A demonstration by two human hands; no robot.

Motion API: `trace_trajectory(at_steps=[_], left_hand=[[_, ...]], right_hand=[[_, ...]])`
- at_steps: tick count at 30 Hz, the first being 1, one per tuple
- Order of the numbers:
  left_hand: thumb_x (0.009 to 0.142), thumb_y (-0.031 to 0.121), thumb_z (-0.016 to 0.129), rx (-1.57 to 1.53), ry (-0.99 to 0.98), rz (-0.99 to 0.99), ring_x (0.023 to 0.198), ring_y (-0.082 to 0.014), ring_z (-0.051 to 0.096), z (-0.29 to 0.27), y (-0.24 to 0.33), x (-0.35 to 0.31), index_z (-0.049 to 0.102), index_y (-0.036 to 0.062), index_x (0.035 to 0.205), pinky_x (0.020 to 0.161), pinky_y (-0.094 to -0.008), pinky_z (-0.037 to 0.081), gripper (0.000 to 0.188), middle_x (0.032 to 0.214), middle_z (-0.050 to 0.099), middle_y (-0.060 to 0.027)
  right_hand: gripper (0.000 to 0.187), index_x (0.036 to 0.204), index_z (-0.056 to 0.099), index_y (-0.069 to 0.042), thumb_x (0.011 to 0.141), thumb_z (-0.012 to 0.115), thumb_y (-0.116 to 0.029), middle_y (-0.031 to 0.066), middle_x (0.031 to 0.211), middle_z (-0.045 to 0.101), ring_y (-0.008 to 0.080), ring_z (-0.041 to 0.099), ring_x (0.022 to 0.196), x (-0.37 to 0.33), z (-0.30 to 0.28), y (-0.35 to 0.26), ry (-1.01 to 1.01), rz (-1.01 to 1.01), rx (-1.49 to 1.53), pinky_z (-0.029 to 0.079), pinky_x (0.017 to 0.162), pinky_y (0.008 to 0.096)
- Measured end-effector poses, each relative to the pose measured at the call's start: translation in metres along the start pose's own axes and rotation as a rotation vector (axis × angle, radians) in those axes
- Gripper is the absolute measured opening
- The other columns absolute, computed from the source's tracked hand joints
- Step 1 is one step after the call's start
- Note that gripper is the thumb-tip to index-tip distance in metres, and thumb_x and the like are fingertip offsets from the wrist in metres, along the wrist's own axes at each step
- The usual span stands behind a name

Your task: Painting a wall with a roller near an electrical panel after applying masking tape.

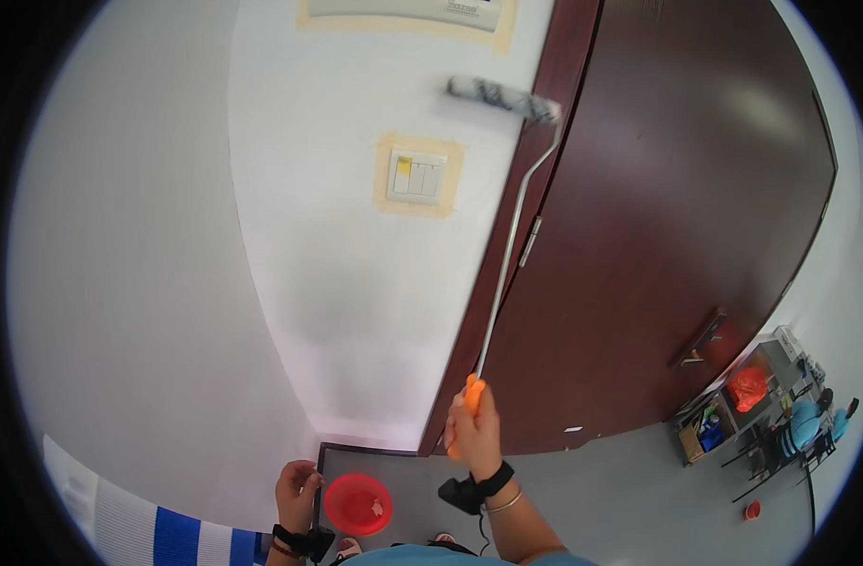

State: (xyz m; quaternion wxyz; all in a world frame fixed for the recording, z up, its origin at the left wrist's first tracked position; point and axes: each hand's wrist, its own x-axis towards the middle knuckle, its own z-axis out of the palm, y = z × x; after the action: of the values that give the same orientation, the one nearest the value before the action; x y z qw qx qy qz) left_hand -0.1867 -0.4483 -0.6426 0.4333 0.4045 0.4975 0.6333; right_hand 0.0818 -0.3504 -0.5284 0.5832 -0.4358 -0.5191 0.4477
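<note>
My right hand (474,429) is closed around the orange handle of a paint roller (505,274). Its long, thin metal rod runs up to a white sleeve mottled with dark grey, held high by the white wall (356,113), its right end overlapping the dark red door frame (565,57). I cannot tell if the sleeve touches the wall. Down low on the left, my left hand (297,483) hangs with loosely bent fingers, and nothing shows in it. A red basin (358,505) with a small pale piece inside stands on the floor beside that hand.
Masking tape borders a light switch (417,177) and a panel (422,8) above it. A dark red door (677,208) fills the right side. Beyond it stand a desk (776,363) with a red bag (747,388), blue-backed chairs (799,426) and a cardboard box (700,436).
</note>
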Motion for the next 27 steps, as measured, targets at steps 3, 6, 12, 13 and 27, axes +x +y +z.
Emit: trace_trajectory(at_steps=[3,6,12,13,27], left_hand=[[0.088,0.0,0.057,-0.037,-0.008,0.006,0.078,-0.0135,0.06,-0.001,-0.002,0.0,0.056,0.0007,0.105,0.073,-0.0259,0.049,0.017,0.086,0.06,-0.0056],[0.087,0.002,0.058,-0.026,-0.017,0.024,0.077,-0.0152,0.059,0.003,0.002,0.001,0.056,0.0015,0.104,0.072,-0.0285,0.05,0.018,0.082,0.06,-0.0064],[0.087,-0.001,0.057,0.0,-0.052,0.021,0.077,-0.013,0.06,0.008,0.001,0.0,0.056,0.0006,0.105,0.073,-0.0256,0.049,0.018,0.084,0.06,-0.0055],[0.086,-0.001,0.057,0.021,-0.051,0.009,0.076,-0.0131,0.06,0.009,-0.001,0.001,0.056,0.0003,0.105,0.073,-0.0259,0.049,0.018,0.083,0.06,-0.0056],[0.091,0.003,0.056,0.123,-0.144,-0.031,0.079,-0.0147,0.058,0.019,-0.006,0.008,0.055,0.001,0.107,0.074,-0.0279,0.049,0.017,0.085,0.059,-0.0059]], right_hand=[[0.008,0.098,0.043,-0.005,0.098,0.045,-0.013,0.0006,0.064,0.047,0.0069,0.046,0.044,0.023,-0.007,-0.026,0.061,-0.111,-0.046,0.041,0.039,0.0208],[0.009,0.098,0.042,-0.006,0.099,0.044,-0.014,0.0001,0.066,0.047,0.0065,0.046,0.044,0.042,-0.011,-0.042,0.077,-0.116,-0.064,0.042,0.038,0.0208],[0.01,0.102,0.041,-0.005,0.1,0.043,-0.015,0.0,0.068,0.046,0.0059,0.046,0.045,0.05,-0.022,-0.045,0.05,-0.086,-0.086,0.041,0.039,0.0209],[0.009,0.099,0.041,-0.005,0.099,0.043,-0.014,0.0,0.065,0.045,0.006,0.045,0.044,0.048,-0.024,-0.042,0.053,-0.066,-0.078,0.041,0.038,0.0212],[0.023,0.108,0.043,0.0,0.099,0.048,-0.02,0.0022,0.056,0.05,0.0098,0.049,0.04,-0.039,-0.044,0.057,0.112,0.166,-0.241,0.038,0.036,0.0241]])
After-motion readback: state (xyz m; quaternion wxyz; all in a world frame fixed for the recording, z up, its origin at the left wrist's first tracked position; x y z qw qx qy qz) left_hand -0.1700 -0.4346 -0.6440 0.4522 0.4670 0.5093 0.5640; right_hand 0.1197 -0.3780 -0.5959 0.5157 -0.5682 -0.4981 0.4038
